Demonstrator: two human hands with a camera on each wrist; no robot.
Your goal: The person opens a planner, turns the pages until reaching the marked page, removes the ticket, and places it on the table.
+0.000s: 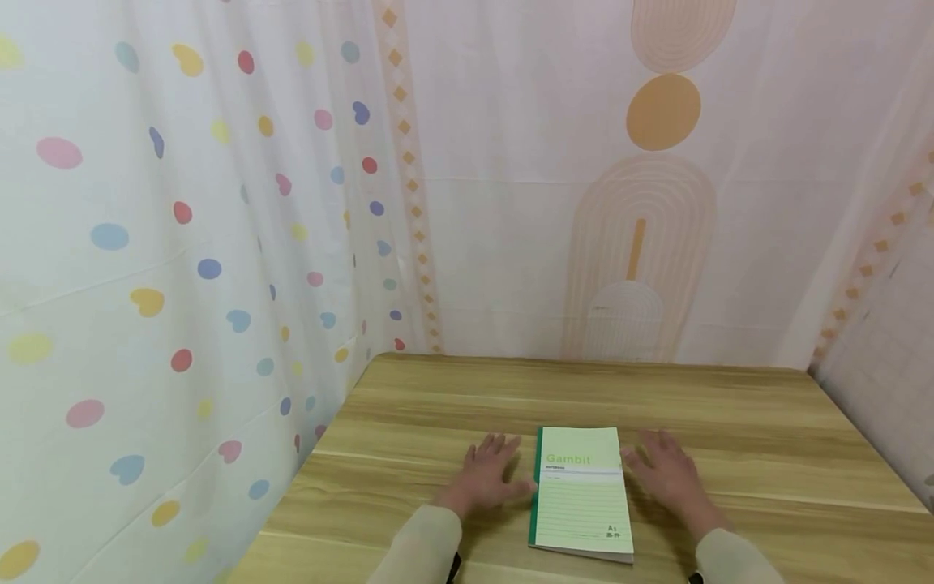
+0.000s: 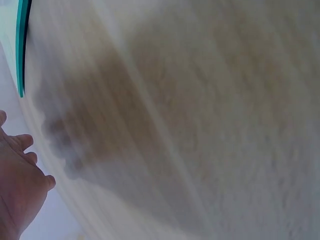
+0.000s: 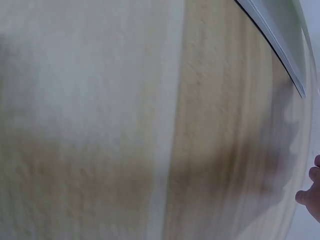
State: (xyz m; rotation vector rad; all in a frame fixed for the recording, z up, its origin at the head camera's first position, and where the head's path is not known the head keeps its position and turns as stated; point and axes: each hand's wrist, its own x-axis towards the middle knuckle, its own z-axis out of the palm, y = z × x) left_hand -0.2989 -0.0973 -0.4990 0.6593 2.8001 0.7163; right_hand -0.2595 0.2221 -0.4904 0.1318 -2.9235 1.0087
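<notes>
A pale green notebook (image 1: 584, 503) with a dark green spine and "Gambit" on its cover lies closed on the wooden table. To its left is my left hand (image 1: 490, 477), fingers spread, with the thumb tip right at the spine. My right hand (image 1: 667, 474) is on the other side, its fingers extended and thumb near the notebook's right edge. Neither hand grips anything. In the left wrist view the left hand (image 2: 22, 187) hovers above its shadow, with the green spine (image 2: 21, 50) at the corner. The right wrist view has only part of the right hand (image 3: 312, 192), below the notebook's page edge (image 3: 280, 45).
The wood-grain table (image 1: 409, 405) reaches back to a curtain (image 1: 503, 203) with beige arch shapes. Along the left side hangs a white curtain (image 1: 219, 162) with colored dots and hearts. Another pale curtain (image 1: 890, 341) borders the right side.
</notes>
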